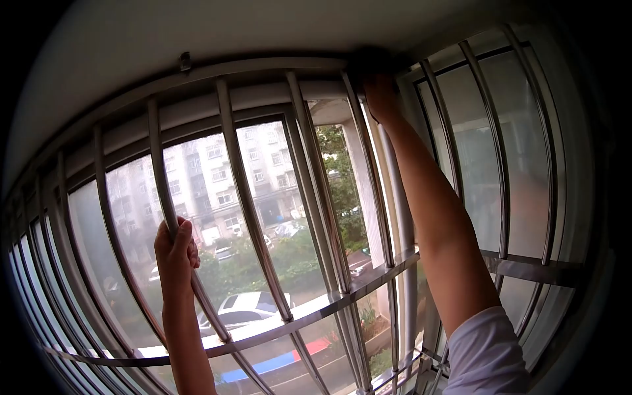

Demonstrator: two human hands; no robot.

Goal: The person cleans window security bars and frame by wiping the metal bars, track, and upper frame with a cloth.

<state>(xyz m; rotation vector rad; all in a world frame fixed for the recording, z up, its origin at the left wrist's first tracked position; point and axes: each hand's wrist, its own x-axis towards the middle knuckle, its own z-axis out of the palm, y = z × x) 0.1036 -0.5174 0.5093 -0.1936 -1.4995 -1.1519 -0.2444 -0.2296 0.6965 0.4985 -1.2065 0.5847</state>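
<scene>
My left hand (176,245) is closed around an upright metal bar (157,148) of the window grille, thumb uppermost. High up at the corner of the grille, my right hand (380,99) reaches to the top rail, with the arm stretched out. A dark, soft-edged shape (372,60) surrounds its fingers; in the shadow I cannot make out its kind. The fingers themselves are mostly hidden. Close to this hand stand another upright bar (368,158) and the top rail (263,64).
A flat metal crossbar (316,308) runs through the grille at mid-height. Behind the bars is a window pane (131,191), with a gap beside its frame (288,131). More bars front the right-hand pane (480,151). Outside are a white car (247,308), greenery and a building (217,164).
</scene>
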